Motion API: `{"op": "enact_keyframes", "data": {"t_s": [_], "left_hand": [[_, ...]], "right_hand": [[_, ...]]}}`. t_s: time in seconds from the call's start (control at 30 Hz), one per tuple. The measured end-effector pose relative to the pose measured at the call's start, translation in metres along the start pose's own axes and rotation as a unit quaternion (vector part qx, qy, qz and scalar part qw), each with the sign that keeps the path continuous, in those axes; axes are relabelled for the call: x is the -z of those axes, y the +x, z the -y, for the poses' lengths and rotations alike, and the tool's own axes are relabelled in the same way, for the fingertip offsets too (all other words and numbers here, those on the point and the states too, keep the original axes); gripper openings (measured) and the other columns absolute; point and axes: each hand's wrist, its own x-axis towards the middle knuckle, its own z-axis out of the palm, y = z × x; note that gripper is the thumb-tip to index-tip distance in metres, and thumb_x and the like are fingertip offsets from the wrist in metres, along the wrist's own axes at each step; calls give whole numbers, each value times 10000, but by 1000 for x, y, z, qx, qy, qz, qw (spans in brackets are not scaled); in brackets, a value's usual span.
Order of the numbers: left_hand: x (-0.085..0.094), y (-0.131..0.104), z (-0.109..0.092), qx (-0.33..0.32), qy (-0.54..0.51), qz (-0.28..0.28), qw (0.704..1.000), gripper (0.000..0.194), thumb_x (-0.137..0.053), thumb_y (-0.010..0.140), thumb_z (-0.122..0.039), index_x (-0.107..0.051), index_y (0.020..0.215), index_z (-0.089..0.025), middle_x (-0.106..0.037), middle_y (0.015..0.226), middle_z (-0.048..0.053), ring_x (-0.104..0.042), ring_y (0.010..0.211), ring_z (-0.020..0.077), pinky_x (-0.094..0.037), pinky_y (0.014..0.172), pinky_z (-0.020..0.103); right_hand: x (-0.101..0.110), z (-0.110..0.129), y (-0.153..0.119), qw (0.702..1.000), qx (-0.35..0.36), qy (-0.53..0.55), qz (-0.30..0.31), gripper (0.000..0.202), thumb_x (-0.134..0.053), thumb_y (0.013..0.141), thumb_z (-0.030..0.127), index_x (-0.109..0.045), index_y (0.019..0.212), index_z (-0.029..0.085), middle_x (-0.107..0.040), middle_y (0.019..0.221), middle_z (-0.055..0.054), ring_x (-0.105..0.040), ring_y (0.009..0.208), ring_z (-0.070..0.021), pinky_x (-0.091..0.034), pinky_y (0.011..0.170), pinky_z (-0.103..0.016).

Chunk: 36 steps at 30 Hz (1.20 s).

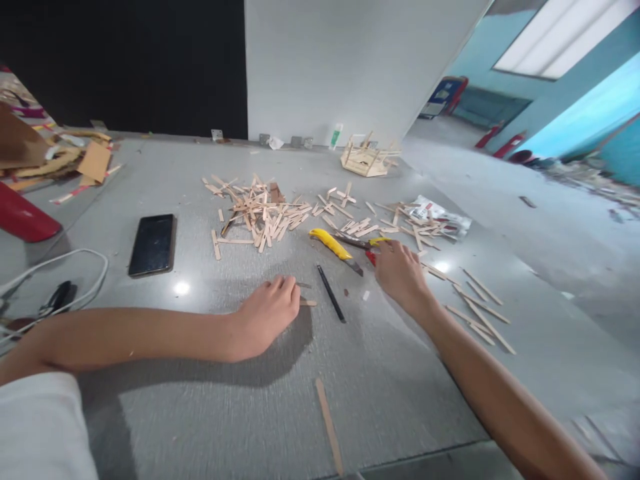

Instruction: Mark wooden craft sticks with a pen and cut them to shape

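My left hand (273, 313) rests low over the table with its fingers curled down. A flat wooden craft stick (309, 303) pokes out from under the fingertips, and a thin grey piece (304, 286) lies just beyond them. My right hand (401, 272) has its fingers closed over the handles of a cutting tool (354, 241) with dark metal jaws and yellow and red grips. Beside that tool lies a yellow utility knife (332, 245), blade end toward me. Between my hands is a black pen (331, 293). Another craft stick (329, 423) lies near the front edge.
A pile of craft sticks (265, 217) spreads across the table's middle, with longer sticks (483, 307) at right. A stick-built frame (367, 160) and glue tube (335, 136) stand behind. A phone (153, 244), white cable (103, 270) and red object (25, 213) are at left.
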Motion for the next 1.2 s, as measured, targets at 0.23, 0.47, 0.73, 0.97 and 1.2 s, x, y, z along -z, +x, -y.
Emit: {"op": "enact_keyframes", "data": {"t_s": [0.23,0.47,0.73,0.97,1.2], "left_hand": [[6,2,9,-1,-48,34,998,433,-846,598,16,-619,932,-140,-613,1014,80,-586,886,214,-406,616,284],[13,-1,11,3,-119,41,992,472,-749,638,73,-583,1020,-149,-656,1008,72,-633,839,206,-409,609,278],[3,3,14,30,-217,20,976,226,-667,891,-36,-543,1023,-172,-616,764,2,-587,546,165,-343,496,274],[-11,21,47,-32,-247,-23,968,257,-524,1032,-73,-651,1243,-146,-733,1081,133,-725,1008,253,-519,844,329],[-21,41,72,-146,-272,-67,949,223,-574,1076,-215,-778,1164,-195,-715,1317,122,-621,1252,291,-462,1073,404]], "right_hand": [[-5,-14,8,1000,-5,18,18,339,-437,1054,170,-702,1215,32,-726,1155,-292,-694,1055,-392,-509,871,-454],[-10,3,11,982,144,117,-37,307,-527,1033,217,-754,1234,167,-723,1275,-177,-660,1191,-323,-521,1032,-443],[-6,5,2,952,204,212,-79,156,-594,992,277,-718,940,198,-749,907,-116,-701,867,-279,-575,786,-409],[21,25,-10,783,22,615,-87,332,-807,869,484,-583,950,253,-762,862,-28,-566,519,-126,-470,473,-271],[37,45,-27,644,-21,765,12,424,-882,796,508,-544,875,264,-681,740,26,-544,470,-109,-403,389,-230]]}}
